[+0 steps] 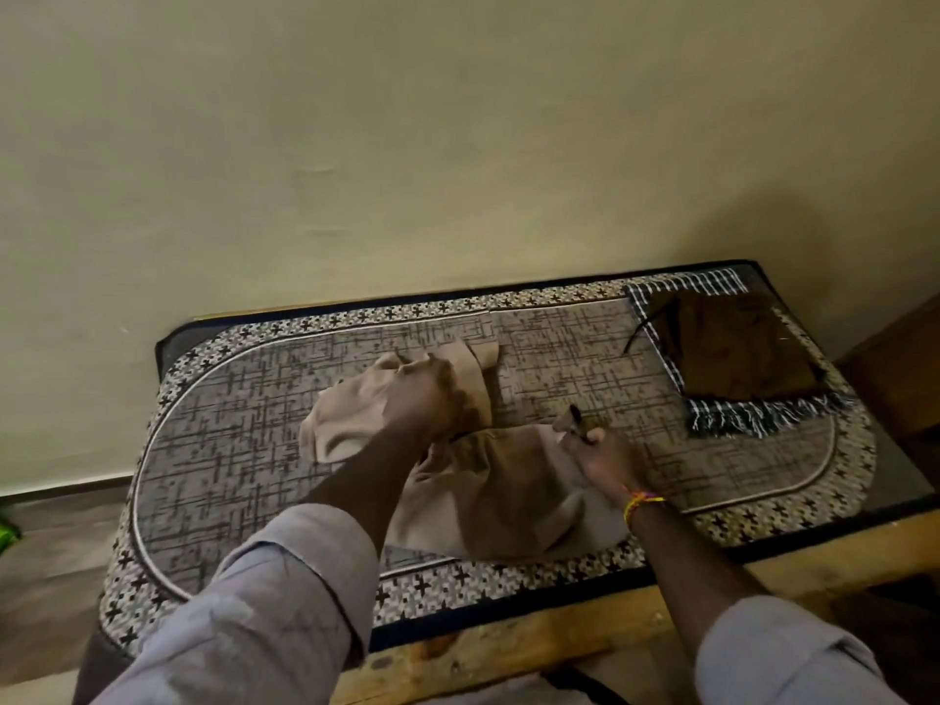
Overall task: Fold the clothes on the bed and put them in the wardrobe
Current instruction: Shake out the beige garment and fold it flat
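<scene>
On the patterned bed mattress (244, 399), the crumpled beige cloth garment (508, 496) lies between both hands: left hand (422, 399) clamped on its far bunch, right hand (603, 457) seemingly pinching its right edge.

Your garment (508, 501) lay mid-bed (229, 424), under both your hands: left hand (422, 399) on its far left part, right hand (605, 460) on its right. Far right, a folded cloth (732, 348) sat on a fringed cloth (732, 419).

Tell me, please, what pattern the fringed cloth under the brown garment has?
Dark-and-white checks on the fringed cloth, seen in the head view.
</scene>
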